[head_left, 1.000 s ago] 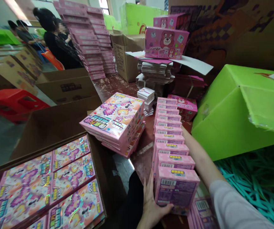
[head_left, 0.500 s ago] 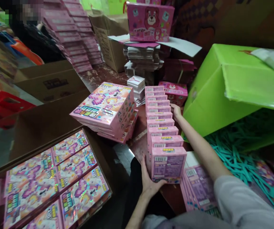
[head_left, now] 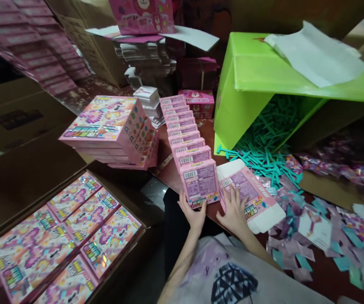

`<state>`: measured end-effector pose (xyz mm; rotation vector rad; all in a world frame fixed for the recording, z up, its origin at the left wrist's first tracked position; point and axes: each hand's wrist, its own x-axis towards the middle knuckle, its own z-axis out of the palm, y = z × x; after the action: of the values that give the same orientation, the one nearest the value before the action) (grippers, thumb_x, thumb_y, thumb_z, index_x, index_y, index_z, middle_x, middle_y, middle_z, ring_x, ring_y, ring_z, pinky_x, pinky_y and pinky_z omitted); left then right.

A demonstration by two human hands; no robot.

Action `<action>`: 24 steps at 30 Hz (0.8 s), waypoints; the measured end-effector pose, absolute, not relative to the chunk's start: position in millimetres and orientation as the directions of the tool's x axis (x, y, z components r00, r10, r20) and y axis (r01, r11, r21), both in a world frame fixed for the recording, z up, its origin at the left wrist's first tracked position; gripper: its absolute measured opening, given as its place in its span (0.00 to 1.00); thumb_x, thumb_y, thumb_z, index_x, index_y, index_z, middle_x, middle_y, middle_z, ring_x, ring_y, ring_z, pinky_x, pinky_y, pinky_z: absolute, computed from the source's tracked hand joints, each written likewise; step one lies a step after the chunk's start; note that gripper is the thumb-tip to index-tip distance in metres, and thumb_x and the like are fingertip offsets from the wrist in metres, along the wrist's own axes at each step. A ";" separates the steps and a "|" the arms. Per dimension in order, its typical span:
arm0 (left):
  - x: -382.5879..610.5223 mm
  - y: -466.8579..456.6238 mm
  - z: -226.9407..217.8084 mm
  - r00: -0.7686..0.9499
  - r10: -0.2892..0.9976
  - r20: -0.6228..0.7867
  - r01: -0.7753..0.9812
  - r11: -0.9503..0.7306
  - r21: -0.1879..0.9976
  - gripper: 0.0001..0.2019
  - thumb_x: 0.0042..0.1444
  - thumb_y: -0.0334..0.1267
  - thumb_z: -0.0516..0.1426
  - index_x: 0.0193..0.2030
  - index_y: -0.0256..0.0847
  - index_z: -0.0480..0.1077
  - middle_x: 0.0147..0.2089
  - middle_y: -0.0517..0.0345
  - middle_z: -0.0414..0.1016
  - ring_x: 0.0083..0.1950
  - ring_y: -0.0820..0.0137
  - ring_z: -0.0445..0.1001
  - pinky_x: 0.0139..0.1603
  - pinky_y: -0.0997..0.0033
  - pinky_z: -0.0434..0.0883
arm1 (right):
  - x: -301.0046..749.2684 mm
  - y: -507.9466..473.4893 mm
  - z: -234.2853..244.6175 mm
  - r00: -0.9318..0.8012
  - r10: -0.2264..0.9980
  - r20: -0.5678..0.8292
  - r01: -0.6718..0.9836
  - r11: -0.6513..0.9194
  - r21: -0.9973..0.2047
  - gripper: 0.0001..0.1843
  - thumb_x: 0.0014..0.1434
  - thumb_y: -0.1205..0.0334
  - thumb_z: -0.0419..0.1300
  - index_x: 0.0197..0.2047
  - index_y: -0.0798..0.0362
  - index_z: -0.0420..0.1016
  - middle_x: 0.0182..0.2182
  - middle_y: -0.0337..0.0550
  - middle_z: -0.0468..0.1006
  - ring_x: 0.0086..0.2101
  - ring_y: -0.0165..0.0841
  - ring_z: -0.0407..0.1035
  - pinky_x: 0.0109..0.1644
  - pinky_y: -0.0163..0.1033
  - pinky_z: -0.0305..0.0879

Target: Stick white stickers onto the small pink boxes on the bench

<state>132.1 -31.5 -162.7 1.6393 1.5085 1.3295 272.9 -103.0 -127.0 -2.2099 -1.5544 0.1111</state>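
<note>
1. The row of pink boxes [head_left: 183, 126] stood on the red table [head_left: 207, 131], running away from the person, each box just in front of the next and leaning slightly back.
2. The left hand [head_left: 194, 211] was at the bottom of the nearest box [head_left: 200, 182], its fingers by the lower left corner and its thumb on the lower front. Whether it pinched or merely rested there, I could not tell. Light, level pressure seemed best, since a hard push might have skewed the row.
3. The right hand [head_left: 235, 211] was spread, its fingers fanned over the flat box [head_left: 262, 195], which lay beside the nearest box with white flaps out at both ends. Gripping it by the edge looked kinder to the card than pressing on its middle, and the flaps probably needed care against creasing.
4. Teal sticks [head_left: 264, 164] and loose packets [head_left: 299, 261] lay close beyond the flat box, so lifting it clear, rather than sliding it sideways, seemed the tidier way.
</note>
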 end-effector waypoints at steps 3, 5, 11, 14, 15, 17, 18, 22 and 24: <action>130.7 -27.3 -161.9 -0.091 0.949 0.301 0.431 -0.235 0.871 0.42 0.47 0.43 0.65 0.66 0.45 0.51 0.64 0.42 0.59 0.69 0.52 0.54 0.68 0.42 0.46 | 265.4 -103.4 -140.7 0.388 0.906 0.167 0.904 -0.339 -0.262 0.38 0.52 0.62 0.55 0.67 0.54 0.53 0.68 0.53 0.47 0.66 0.56 0.39 0.63 0.73 0.30; 130.4 -28.2 -161.1 -0.098 0.947 0.305 0.422 -0.238 0.875 0.42 0.46 0.43 0.66 0.66 0.44 0.52 0.64 0.41 0.59 0.69 0.52 0.54 0.68 0.43 0.48 | 271.6 -105.5 -146.3 0.393 0.903 0.174 0.912 -0.357 -0.203 0.35 0.55 0.63 0.52 0.66 0.55 0.54 0.68 0.52 0.48 0.66 0.54 0.41 0.63 0.72 0.31; 128.2 -38.4 -161.9 -0.068 0.946 0.318 0.381 -0.271 0.884 0.46 0.46 0.40 0.65 0.69 0.39 0.45 0.68 0.37 0.52 0.70 0.53 0.52 0.69 0.51 0.53 | 302.5 -115.8 -150.0 0.376 0.902 0.214 0.922 -0.342 -0.179 0.33 0.58 0.64 0.50 0.67 0.59 0.52 0.66 0.56 0.52 0.64 0.51 0.46 0.62 0.73 0.29; 124.3 -40.8 -165.5 -0.060 0.944 0.324 0.366 -0.281 0.887 0.48 0.46 0.40 0.65 0.70 0.38 0.43 0.69 0.37 0.50 0.70 0.54 0.52 0.69 0.54 0.54 | 303.2 -116.8 -147.0 0.332 0.919 0.210 0.939 -0.301 -0.167 0.32 0.58 0.65 0.51 0.66 0.60 0.54 0.67 0.58 0.50 0.65 0.52 0.45 0.62 0.73 0.34; 123.5 -41.2 -166.8 -0.059 0.943 0.328 0.363 -0.286 0.887 0.48 0.46 0.40 0.65 0.70 0.38 0.43 0.69 0.37 0.50 0.70 0.54 0.52 0.68 0.55 0.55 | 300.3 -116.6 -144.9 0.325 0.920 0.217 0.942 -0.293 -0.165 0.31 0.58 0.65 0.51 0.65 0.60 0.56 0.67 0.58 0.50 0.65 0.53 0.44 0.62 0.74 0.35; 123.1 -42.0 -169.1 -0.060 0.938 0.341 0.360 -0.298 0.884 0.48 0.45 0.41 0.65 0.70 0.38 0.44 0.69 0.37 0.50 0.70 0.53 0.53 0.68 0.55 0.56 | 293.8 -114.7 -137.4 0.300 0.917 0.265 0.949 -0.259 -0.179 0.29 0.58 0.66 0.51 0.64 0.58 0.58 0.66 0.57 0.52 0.65 0.53 0.44 0.62 0.73 0.37; 123.5 -42.2 -170.2 -0.066 0.936 0.347 0.366 -0.301 0.881 0.48 0.45 0.41 0.65 0.70 0.38 0.44 0.68 0.38 0.51 0.69 0.53 0.53 0.68 0.54 0.56 | 292.2 -112.4 -131.1 0.278 0.909 0.311 0.954 -0.225 -0.196 0.28 0.58 0.67 0.50 0.63 0.57 0.60 0.65 0.57 0.55 0.65 0.52 0.46 0.62 0.72 0.39; 126.9 -38.6 -173.6 -0.120 0.919 0.377 0.455 -0.286 0.843 0.46 0.46 0.45 0.65 0.68 0.40 0.48 0.66 0.38 0.57 0.68 0.51 0.56 0.68 0.46 0.51 | 314.8 -92.9 -76.8 0.212 0.723 0.657 0.973 -0.091 -0.214 0.23 0.58 0.68 0.52 0.57 0.54 0.64 0.58 0.54 0.66 0.61 0.46 0.56 0.65 0.65 0.44; 129.5 -33.3 -173.0 -0.152 0.904 0.401 0.501 -0.279 0.819 0.41 0.47 0.48 0.64 0.66 0.41 0.54 0.64 0.38 0.61 0.66 0.51 0.59 0.67 0.42 0.48 | 344.2 -79.4 -31.7 0.159 0.518 0.841 0.987 -0.064 -0.147 0.20 0.56 0.69 0.55 0.53 0.52 0.66 0.54 0.53 0.70 0.59 0.46 0.60 0.65 0.66 0.42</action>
<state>129.5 -33.3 -173.0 1.7334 1.5842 1.4128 344.2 -79.4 -31.7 -1.6871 -1.4557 -0.7910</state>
